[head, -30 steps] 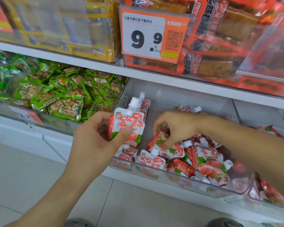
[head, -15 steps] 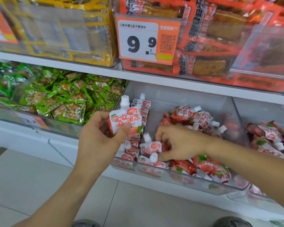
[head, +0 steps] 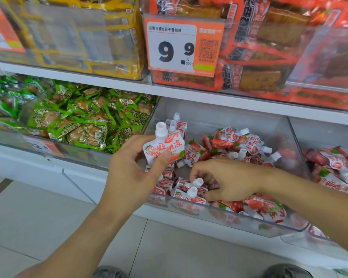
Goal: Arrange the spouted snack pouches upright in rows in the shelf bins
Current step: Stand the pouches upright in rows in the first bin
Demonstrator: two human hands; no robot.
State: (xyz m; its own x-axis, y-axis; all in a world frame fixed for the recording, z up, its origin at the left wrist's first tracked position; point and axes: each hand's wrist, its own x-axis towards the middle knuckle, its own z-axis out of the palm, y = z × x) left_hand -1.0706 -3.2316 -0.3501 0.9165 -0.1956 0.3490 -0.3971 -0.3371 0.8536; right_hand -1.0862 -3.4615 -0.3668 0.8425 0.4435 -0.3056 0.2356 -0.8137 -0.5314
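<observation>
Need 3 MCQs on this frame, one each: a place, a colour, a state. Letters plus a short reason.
1. Where do the loose spouted pouches lie heaped?
A. On the floor
B. In the clear bin, toward its right side
C. On the upper shelf

2. What colour is the cap on the pouch in the left hand?
A. White
B. Green
C. Black

3. What is the left hand doing?
A. Hanging idle
B. Pressing flat on the shelf edge
C. Gripping one held pouch with its spout up

Answers:
1 B, the red and white pile sits inside the clear bin, right of the standing row.
2 A, the spout cap is plainly white.
3 C, thumb and fingers pinch the pouch, cap on top.
</observation>
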